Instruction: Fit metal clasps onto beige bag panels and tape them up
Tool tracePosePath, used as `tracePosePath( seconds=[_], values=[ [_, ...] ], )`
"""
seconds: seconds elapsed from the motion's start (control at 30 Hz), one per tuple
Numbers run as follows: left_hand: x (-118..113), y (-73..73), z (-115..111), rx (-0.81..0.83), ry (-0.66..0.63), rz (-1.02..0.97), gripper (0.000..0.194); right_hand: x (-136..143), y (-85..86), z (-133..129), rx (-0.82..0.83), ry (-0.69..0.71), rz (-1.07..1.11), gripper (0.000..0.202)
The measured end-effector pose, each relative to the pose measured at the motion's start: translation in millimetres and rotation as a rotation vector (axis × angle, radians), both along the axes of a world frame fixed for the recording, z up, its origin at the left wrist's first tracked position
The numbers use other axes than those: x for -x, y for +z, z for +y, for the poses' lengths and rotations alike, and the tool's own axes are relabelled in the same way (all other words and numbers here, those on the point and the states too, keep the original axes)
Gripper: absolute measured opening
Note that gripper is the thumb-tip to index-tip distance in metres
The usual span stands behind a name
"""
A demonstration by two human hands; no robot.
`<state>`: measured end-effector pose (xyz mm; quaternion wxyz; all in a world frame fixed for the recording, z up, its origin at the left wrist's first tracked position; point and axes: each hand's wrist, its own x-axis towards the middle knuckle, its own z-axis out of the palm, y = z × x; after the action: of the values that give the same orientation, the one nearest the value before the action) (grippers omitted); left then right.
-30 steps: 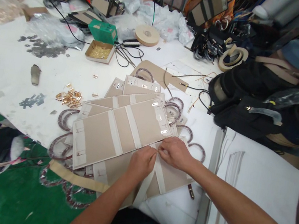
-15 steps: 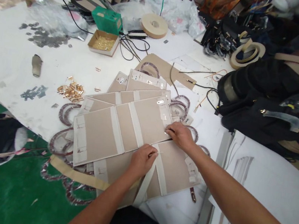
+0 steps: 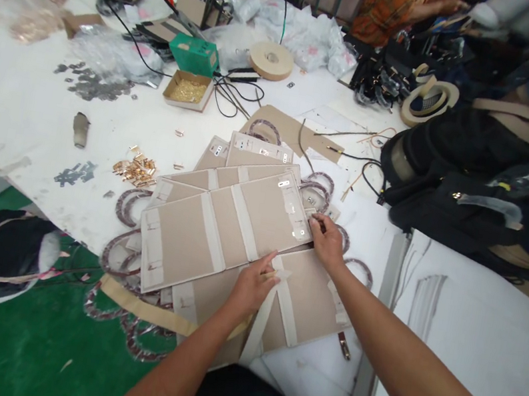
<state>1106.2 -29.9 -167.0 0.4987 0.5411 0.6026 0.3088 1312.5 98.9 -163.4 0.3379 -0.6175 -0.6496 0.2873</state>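
Observation:
Several beige panels with pale strips lie overlapped before me; the top panel (image 3: 230,219) slants across a lower panel (image 3: 320,288). My left hand (image 3: 253,287) is at the top panel's lower edge, its fingers closed on a pale strip of tape (image 3: 260,322) that hangs down over the lower panel. At the top panel's right corner is my right hand (image 3: 328,241), fingers bent together; what they hold, if anything, is too small to make out. Small metal plates show along that panel's right end. Dark red wrapped handles (image 3: 120,254) stick out around the panels.
Gold metal pieces (image 3: 136,167) and grey plates (image 3: 74,173) lie left of the panels. Farther back are a small box (image 3: 188,90), a green box (image 3: 194,54) and a tape roll (image 3: 270,61). Black bags (image 3: 450,182) and white sheets (image 3: 478,342) are at the right. Two people sit across the table.
My right hand has moved slightly right and off the panel's corner, uncovering a metal plate there. My left hand's fingers have shifted and point more upward. The whole view has shifted a little.

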Motion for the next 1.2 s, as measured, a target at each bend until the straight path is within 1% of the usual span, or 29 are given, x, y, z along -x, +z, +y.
tracePosePath(
  seconds=[0.03, 0.07, 0.1, 0.17, 0.23, 0.3, 0.4, 0.47, 0.53, 0.57, 0.63, 0.7, 0.77, 0.8, 0.87, 0.9, 0.97, 1.07, 1.2],
  values=[
    [-0.1, 3.6, -0.9, 0.031, 0.027, -0.025, 0.051, -0.9, 9.6, -5.9, -0.005, 0.031, 0.006, 0.031],
    [-0.3, 7.4, -1.4, 0.055, 0.052, -0.037, 0.053, -1.2, 19.9, -13.5, 0.002, 0.104, 0.014, 0.031],
    [-0.6, 11.4, -1.3, 0.063, 0.067, -0.037, 0.052, -0.9, 30.2, -22.2, 0.021, 0.216, 0.024, 0.029],
    [-1.2, 18.9, 0.3, 0.022, 0.052, -0.022, 0.039, 1.7, 48.9, -40.0, 0.068, 0.472, 0.025, 0.025],
    [-2.1, 25.0, 2.9, -0.044, -0.004, -0.017, 0.025, 6.0, 63.1, -52.9, 0.07, 0.65, -0.056, 0.02],
    [-3.0, 29.4, 5.4, -0.096, -0.06, 0.007, 0.018, 10.7, 73.3, -58.0, 0.018, 0.731, -0.231, 0.015],
    [-3.5, 34.6, 8.6, -0.146, -0.1, 0.105, 0.013, 17.2, 85.7, -55.2, -0.047, 0.782, -0.508, 0.012],
    [-3.1, 39.1, 11.3, -0.192, -0.125, 0.176, 0.013, 21.5, 92.3, -51.9, -0.066, 0.798, -0.615, 0.011],
    [-2.5, 44.9, 15.1, -0.252, -0.157, 0.247, 0.017, 25.3, 95.3, -48.3, -0.067, 0.8, -0.645, 0.009],
    [-2.3, 47.8, 17.2, -0.282, -0.163, 0.274, 0.019, 26.5, 94.8, -45.4, -0.063, 0.782, -0.635, 0.009],
    [-1.4, 51.7, 21.2, -0.34, -0.146, 0.307, 0.023, 27.3, 89.6, -34.5, -0.046, 0.672, -0.575, 0.01],
    [0.8, 50.4, 24.3, -0.373, -0.113, 0.299, 0.024, 27.3, 80.3, -15.0, 0.021, 0.461, -0.407, 0.013],
    [5.0, 42.5, 26.5, -0.346, -0.06, 0.258, 0.022, 30.8, 69.4, 11.6, 0.135, 0.208, -0.104, 0.017],
    [7.9, 36.5, 27.6, -0.306, -0.019, 0.234, 0.021, 35.3, 63.9, 25.9, 0.192, 0.097, 0.067, 0.02],
    [14.2, 22.5, 30.1, -0.197, 0.076, 0.185, 0.02, 50.8, 53.0, 52.6, 0.26, -0.073, 0.34, 0.029],
    [17.2, 15.7, 31.7, -0.146, 0.11, 0.163, 0.021, 61.2, 47.5, 63.9, 0.268, -0.125, 0.413, 0.032],
    [22.2, 4.9, 35.1, -0.075, 0.134, 0.133, 0.023, 83.3, 36.0, 81.5, 0.259, -0.189, 0.46, 0.036],
    [25.8, -3.2, 39.6, -0.031, 0.133, 0.125, 0.024, 109.0, 17.4, 96.9, 0.224, -0.252, 0.415, 0.038],
    [26.5, -7.1, 42.3, -0.013, 0.131, 0.128, 0.026, 120.1, -3.3, 106.8, 0.204, -0.331, 0.284, 0.033]
  ],
)
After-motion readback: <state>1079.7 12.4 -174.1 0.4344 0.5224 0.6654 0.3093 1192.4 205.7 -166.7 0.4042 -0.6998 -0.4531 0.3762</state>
